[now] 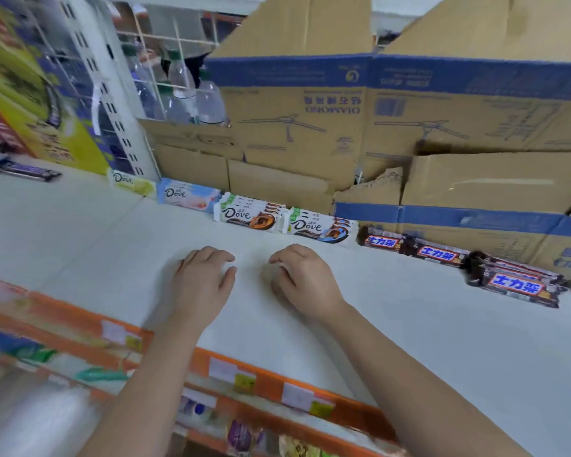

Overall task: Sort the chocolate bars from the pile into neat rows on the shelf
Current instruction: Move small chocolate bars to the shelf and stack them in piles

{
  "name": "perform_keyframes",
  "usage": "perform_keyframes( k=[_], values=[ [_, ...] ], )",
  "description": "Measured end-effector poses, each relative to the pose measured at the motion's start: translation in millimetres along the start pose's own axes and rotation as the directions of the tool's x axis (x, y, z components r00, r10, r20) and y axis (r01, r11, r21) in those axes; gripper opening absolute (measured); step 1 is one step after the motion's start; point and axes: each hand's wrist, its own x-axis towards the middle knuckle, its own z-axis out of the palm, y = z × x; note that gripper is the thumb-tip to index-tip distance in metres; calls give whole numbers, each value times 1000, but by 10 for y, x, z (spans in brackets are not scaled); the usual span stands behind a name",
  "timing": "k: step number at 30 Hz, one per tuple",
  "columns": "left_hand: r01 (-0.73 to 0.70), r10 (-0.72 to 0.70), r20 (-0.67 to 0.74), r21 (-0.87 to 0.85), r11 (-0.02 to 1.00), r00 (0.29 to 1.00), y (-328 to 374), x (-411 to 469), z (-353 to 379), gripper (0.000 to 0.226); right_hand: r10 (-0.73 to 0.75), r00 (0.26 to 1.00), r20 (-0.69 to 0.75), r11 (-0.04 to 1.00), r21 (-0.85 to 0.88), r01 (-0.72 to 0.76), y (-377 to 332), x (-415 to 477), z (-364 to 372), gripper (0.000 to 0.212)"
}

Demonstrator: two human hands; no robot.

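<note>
You are resting both hands on the white shelf [409, 324], side by side near the middle of the view. Your left hand [203, 280] is lying knuckles up, its fingers [208, 255] loosely bent and close together, the thumb pointing toward 3 o'clock; it is holding nothing. Your right hand [305, 278] is sitting just beside it at 3 o'clock, not touching it. Its fingers are also curling loosely downward with the tips hidden under the palm, gripping nothing that shows.

The chocolate bars are lying in a row along the back of the shelf, well apart from your hands. At 11 o'clock a yellow-green Dove bar [132, 184] is sitting beside a pale blue Dove stack [187, 196]. At 12 o'clock an orange-marked Dove stack [249, 216] is lying just beside a blue-marked Dove stack [320, 227]. Toward 2 and 3 o'clock dark bars with blue lettering [437, 253] are running on to a small dark stack [515, 285]. A single dark bar [27, 169] is lying far off at 10 o'clock.

Cardboard boxes [294, 127] are standing behind the row, and an orange price rail [271, 380] is running along the front edge at 6 o'clock.
</note>
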Motion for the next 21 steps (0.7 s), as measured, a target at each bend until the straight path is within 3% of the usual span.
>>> perform_keyframes(
  k=[4,10,21],
  values=[
    [21,-21,-6,24,1000,1000,-892,-54,-498,42,-3,999,-38,999,44,5,-753,392,525,27],
    [88,-90,18,89,992,996,-1993,-101,-1208,28,-17,1000,-14,995,100,18,-1727,933,1330,30],
    [227,-226,-15,105,968,974,-3477,-60,-1713,29,-95,991,90,989,121,84,-2652,2029,2477,19]
  ],
)
